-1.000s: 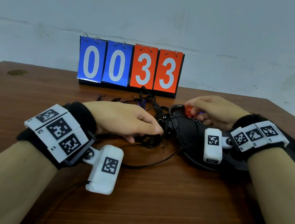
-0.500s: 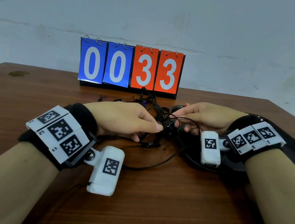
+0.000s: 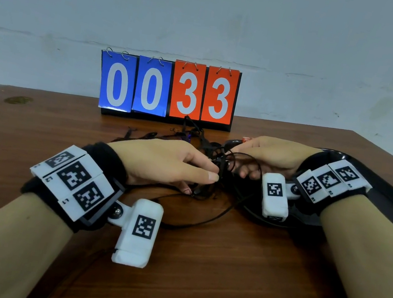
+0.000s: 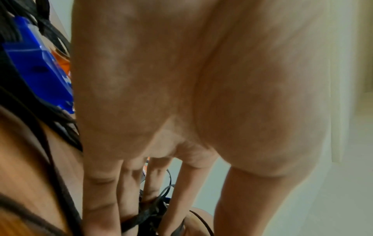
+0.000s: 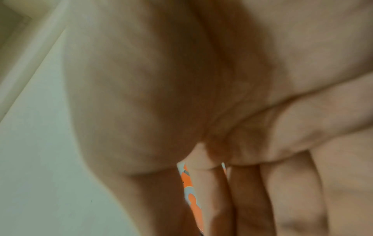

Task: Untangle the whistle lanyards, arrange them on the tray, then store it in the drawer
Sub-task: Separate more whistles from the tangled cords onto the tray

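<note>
A tangle of black whistle lanyards [image 3: 215, 156] lies on the wooden table [image 3: 196, 266] in front of the scoreboard. My left hand [image 3: 213, 171] pinches the knot from the left, with cords running between its fingers [image 4: 150, 210]. A blue whistle [image 4: 38, 63] lies beside that hand among the cords. My right hand [image 3: 234, 155] meets the knot from the right, fingertips at the cords and a loop draped round its curled fingers. A red whistle [image 3: 246, 139] peeks out behind the right hand, over the black tray [image 3: 389, 199]. The right wrist view shows only palm and fingers.
A flip scoreboard [image 3: 169, 89] reading 0033 stands at the back against the wall; its orange card [image 5: 191, 191] shows between my right fingers. Loose cord [image 3: 204, 221] trails toward me across the table. The tray reaches to the table's right edge.
My right hand has left the red whistle at the tray and moved left to the knot. The left hand has stayed on the tangle.
</note>
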`<state>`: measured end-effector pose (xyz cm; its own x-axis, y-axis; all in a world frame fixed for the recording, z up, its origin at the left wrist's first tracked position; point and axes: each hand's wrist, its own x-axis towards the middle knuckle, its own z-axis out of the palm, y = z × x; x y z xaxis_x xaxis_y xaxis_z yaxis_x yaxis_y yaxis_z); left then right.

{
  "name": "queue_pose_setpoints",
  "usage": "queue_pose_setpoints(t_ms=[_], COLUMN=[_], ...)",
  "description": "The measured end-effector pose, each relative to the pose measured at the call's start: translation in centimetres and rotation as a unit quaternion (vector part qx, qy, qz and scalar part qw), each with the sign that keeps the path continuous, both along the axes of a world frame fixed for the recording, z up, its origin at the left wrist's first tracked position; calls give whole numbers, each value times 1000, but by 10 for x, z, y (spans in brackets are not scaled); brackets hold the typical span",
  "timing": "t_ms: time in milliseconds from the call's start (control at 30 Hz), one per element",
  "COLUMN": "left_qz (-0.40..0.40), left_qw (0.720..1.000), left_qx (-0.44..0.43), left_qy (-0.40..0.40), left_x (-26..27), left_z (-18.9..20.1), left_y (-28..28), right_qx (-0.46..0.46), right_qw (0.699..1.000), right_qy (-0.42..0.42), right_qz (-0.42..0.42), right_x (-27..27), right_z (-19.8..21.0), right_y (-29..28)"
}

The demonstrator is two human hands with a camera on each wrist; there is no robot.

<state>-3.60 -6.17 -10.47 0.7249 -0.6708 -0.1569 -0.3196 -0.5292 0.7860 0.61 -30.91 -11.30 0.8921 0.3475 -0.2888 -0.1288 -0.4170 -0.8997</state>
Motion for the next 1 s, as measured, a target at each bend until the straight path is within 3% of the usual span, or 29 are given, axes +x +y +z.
queue_pose_setpoints(t_ms=[233,633,767,1000], left_qz=[-10,28,25,44], left_qw=[1000,987,988,995], left_qx=[5,-124,-118,-86], left_qy=[21,100,92,23], left_x=[-2,-6,-6,0], left_z=[3,6,4,4], left_y=[-1,-2,-1,4], right_qx=[23,3,-4,-10], right_qw=[999,999,998,999], right_qy=[25,11,18,0], right_qz=[13,46,54,-31], right_x=[-1,0,-4,-1], right_z=[1,2,3,5], right_y=[-4,-4,-7,-25])
